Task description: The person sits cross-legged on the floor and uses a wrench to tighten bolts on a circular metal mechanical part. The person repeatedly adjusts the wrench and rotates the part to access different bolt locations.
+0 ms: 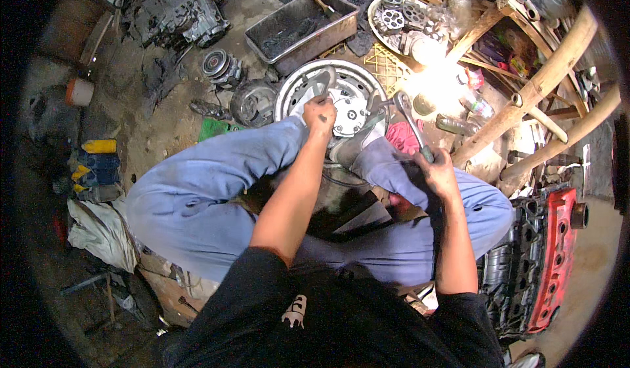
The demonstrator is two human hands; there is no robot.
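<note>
A ratchet wrench (415,124) is held by its handle in my closed right hand (438,173). Its head points away from me, to the right of a wheel rim (289,84). On the rim sits a round silver part (352,113) with bolts around its face and a hub at its centre. My left hand (319,114) is closed at this part's left side. Beyond its knuckles rises a grey curved piece (330,78); whether the fingers grip that piece is hidden.
A dark rectangular tub (295,56) holding a brush stands beyond the rim. At the far right are a tray of metal parts (380,32) and a yellow crate (382,66). A bright lamp (430,73) glows near wooden poles (545,73). A red-topped engine part (551,263) lies right.
</note>
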